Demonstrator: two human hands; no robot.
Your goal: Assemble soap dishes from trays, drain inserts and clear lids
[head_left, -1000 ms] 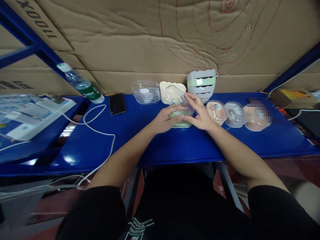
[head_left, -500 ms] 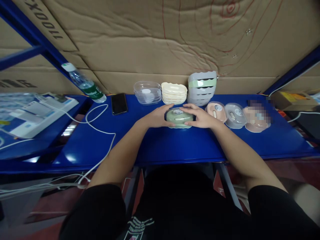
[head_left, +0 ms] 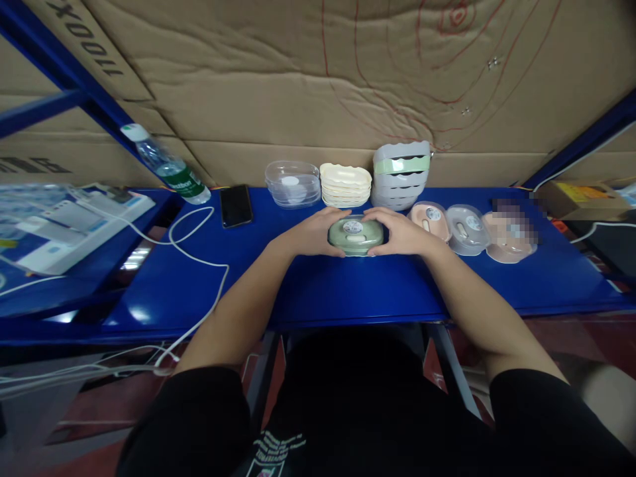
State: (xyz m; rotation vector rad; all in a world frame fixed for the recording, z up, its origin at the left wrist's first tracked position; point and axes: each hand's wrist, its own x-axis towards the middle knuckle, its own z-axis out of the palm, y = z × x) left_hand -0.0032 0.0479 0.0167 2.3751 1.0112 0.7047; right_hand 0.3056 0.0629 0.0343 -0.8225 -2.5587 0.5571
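A green soap box [head_left: 356, 246] with a clear lid and a round label sits between my hands at the middle of the blue table. My left hand [head_left: 316, 232] grips its left end, thumb at the near edge and fingers on the far side. Around the right end curls my right hand [head_left: 401, 233], in much the same grip. Just behind stand stacks of clear lids [head_left: 293, 185], cream wavy-edged trays [head_left: 346, 185] and taller grey and green trays [head_left: 401, 180]. Lidded boxes in pink [head_left: 431, 224] and grey [head_left: 467, 230] lie beyond my right hand.
Another pinkish lidded box [head_left: 511, 244], partly pixelated, ends the row on the right. A black phone [head_left: 236, 206] and a water bottle [head_left: 171, 169] are at the back left. A white cable [head_left: 221, 291] loops across the table's left side. Cardboard [head_left: 278, 79] walls the back.
The soap box has tipped slightly, so its label and the pale piece on top show more fully. Both hands have shifted their fingers a little around its ends.
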